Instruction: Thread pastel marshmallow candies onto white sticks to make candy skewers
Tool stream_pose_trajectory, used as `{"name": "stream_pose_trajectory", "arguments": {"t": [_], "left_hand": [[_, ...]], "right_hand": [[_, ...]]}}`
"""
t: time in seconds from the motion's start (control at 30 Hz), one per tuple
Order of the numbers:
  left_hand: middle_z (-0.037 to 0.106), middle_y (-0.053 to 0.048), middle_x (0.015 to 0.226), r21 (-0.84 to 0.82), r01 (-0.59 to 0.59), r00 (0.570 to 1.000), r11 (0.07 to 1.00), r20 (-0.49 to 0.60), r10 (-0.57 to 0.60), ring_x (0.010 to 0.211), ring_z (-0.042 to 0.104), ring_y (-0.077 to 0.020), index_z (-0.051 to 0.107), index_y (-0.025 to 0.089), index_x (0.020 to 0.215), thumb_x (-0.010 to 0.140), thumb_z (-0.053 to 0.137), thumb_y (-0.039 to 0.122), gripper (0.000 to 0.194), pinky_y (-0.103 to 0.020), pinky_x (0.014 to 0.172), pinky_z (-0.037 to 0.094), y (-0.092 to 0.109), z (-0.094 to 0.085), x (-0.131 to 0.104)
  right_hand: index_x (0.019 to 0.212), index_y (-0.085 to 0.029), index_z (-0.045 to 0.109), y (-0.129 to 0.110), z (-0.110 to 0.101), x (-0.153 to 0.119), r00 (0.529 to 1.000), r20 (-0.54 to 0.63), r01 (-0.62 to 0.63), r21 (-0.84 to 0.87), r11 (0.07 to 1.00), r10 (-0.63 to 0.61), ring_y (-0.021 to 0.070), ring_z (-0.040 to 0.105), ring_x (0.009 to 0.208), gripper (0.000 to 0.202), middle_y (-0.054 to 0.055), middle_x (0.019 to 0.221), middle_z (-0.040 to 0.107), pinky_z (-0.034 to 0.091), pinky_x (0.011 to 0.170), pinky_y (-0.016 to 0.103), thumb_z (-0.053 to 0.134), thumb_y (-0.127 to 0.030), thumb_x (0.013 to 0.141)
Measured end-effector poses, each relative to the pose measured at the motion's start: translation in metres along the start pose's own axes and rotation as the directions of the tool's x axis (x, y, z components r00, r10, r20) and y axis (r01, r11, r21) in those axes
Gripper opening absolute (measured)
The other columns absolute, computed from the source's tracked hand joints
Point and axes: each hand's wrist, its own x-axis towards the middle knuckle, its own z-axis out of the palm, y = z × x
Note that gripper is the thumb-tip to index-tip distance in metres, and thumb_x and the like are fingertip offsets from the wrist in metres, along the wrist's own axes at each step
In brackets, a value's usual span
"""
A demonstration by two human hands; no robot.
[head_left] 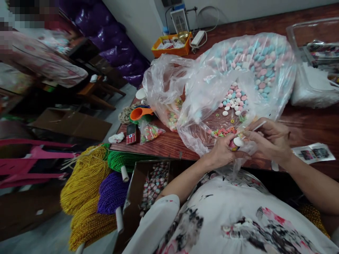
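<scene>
My left hand (221, 151) is closed around a small roundish piece with a white top (238, 141) and a colourful side. Beside it, my right hand (270, 143) pinches a thin white stick (259, 127) near that piece. Both hands are close together at the table's front edge. Just beyond them, a clear plastic bag (190, 120) lies spread open with small coloured rings (225, 132) near its mouth. Pink, blue and white button-shaped pieces (234, 100) sit farther back in a heap, and many more fill the large bag (265, 67).
An orange scoop (139, 113), a phone (131, 133) and a small bag of rings (150, 133) lie at left. A box of small pieces (156, 180) stands below the edge beside yellow cord bundles (84, 180). At right are a clear container (315, 84) and a printed leaflet (314, 153). Another person's sleeve (47, 58) shows.
</scene>
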Motion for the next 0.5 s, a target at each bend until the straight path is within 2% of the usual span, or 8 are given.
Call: {"name": "stream_pose_trajectory", "arguments": {"t": [0.2, 0.27, 0.37, 0.43, 0.5], "left_hand": [[0.059, 0.004, 0.076, -0.080, 0.147, 0.989, 0.986, 0.041, -0.144, 0.070, 0.051, -0.0099, 0.065, 0.014, 0.090, 0.054, 0.096, 0.047, 0.057, -0.022, 0.066, 0.042, -0.004, 0.002, 0.002], [0.063, 0.003, 0.082, -0.122, 0.146, 0.988, 0.982, 0.058, -0.140, 0.074, 0.055, -0.0111, 0.065, 0.014, 0.095, 0.054, 0.097, 0.043, 0.060, -0.022, 0.070, 0.045, -0.004, -0.003, 0.001], [0.070, -0.003, 0.103, -0.155, 0.100, 0.989, 0.983, 0.123, -0.081, 0.093, 0.064, -0.0173, 0.065, 0.016, 0.117, 0.053, 0.098, 0.036, 0.075, -0.026, 0.084, 0.050, -0.004, -0.016, -0.001], [0.071, -0.002, 0.099, -0.076, 0.094, 0.981, 0.993, 0.175, -0.080, 0.091, 0.065, -0.0179, 0.068, 0.015, 0.113, 0.059, 0.095, 0.034, 0.063, -0.027, 0.085, 0.050, -0.005, -0.022, -0.003], [0.069, 0.000, 0.085, 0.011, 0.105, 0.976, 0.994, 0.191, -0.105, 0.081, 0.063, -0.0157, 0.072, 0.013, 0.099, 0.067, 0.089, 0.036, 0.043, -0.025, 0.080, 0.049, -0.008, -0.022, -0.005]], "right_hand": [[0.069, -0.021, 0.065, 0.018, 0.027, -0.011, 0.982, 0.122, -0.159, 0.138, 0.978, 0.143, 0.0125, 0.058, 0.057, 0.020, -0.002, 0.064, 0.064, 0.044, 0.053, 0.025, 0.076, -0.029, 0.083], [0.069, -0.021, 0.067, 0.020, 0.027, -0.012, 0.978, 0.122, -0.193, 0.190, 0.963, 0.172, 0.0133, 0.060, 0.059, 0.019, -0.001, 0.066, 0.066, 0.047, 0.055, 0.025, 0.079, -0.031, 0.081], [0.075, -0.022, 0.071, 0.017, 0.018, -0.008, 0.975, 0.061, -0.223, 0.303, 0.926, 0.215, 0.0140, 0.063, 0.061, 0.015, -0.001, 0.069, 0.070, 0.050, 0.056, 0.025, 0.082, -0.032, 0.078], [0.084, -0.024, 0.074, 0.013, 0.012, -0.002, 0.973, -0.006, -0.213, 0.349, 0.912, 0.230, 0.0137, 0.063, 0.059, 0.015, -0.002, 0.071, 0.071, 0.050, 0.053, 0.025, 0.085, -0.030, 0.076], [0.086, -0.024, 0.075, 0.008, 0.009, 0.003, 0.974, -0.037, -0.195, 0.351, 0.916, 0.222, 0.0129, 0.062, 0.056, 0.018, -0.002, 0.070, 0.071, 0.049, 0.052, 0.024, 0.087, -0.029, 0.073]]}}
